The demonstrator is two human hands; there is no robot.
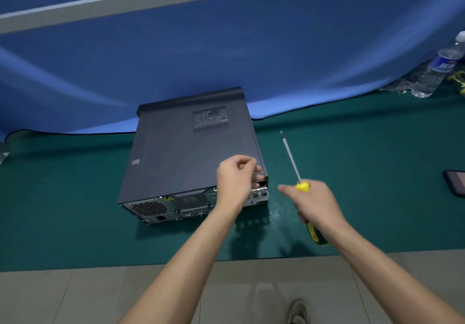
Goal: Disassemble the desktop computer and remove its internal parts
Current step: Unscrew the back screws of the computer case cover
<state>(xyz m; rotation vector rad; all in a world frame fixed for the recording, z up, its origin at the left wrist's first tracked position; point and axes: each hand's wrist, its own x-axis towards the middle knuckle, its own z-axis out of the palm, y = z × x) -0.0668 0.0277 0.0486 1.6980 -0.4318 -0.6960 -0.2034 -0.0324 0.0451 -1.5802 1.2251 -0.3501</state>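
Since the desktop computer (pixel 191 152) lying mid-desk looks heavy and stiff, we'd slide its side panel off by the near edge, where our left hand (pixel 236 180) pinches something tiny while our right hand (pixel 315 203) grips the screwdriver (pixel 292 160).

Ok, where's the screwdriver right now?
In the head view the screwdriver is gripped in the right hand, just right of the computer case, shaft pointing up and away over the green mat.
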